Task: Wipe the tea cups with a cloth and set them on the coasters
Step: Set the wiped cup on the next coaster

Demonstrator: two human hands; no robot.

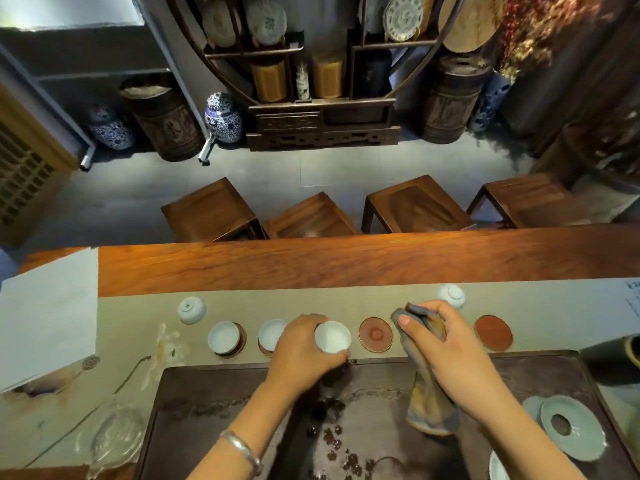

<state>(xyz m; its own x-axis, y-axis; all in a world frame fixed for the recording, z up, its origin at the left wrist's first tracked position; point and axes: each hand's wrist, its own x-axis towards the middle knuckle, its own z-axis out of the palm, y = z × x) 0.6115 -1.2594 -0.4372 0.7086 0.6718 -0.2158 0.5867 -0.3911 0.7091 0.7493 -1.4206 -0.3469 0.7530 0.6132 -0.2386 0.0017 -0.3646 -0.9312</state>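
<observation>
My left hand (302, 348) grips a white tea cup (332, 337), upright, over the runner beside two upright white cups (224, 337) (272, 333) that sit on red-brown coasters. My right hand (440, 344) holds a grey-brown cloth (429, 403) that hangs down to the tea tray. A bare round coaster (375, 334) lies between my hands and another coaster (493, 332) lies to the right. Two cups lie upside down on the runner, one at far left (191, 309), one behind my right hand (451, 295).
A dark tea tray (207, 410) with scattered tea leaves fills the near middle. Pale blue saucers (571, 427) sit at its right end, a glass pitcher (114, 438) at the left. White paper (48, 320) covers the table's left end. Wooden stools (412, 206) stand beyond the table.
</observation>
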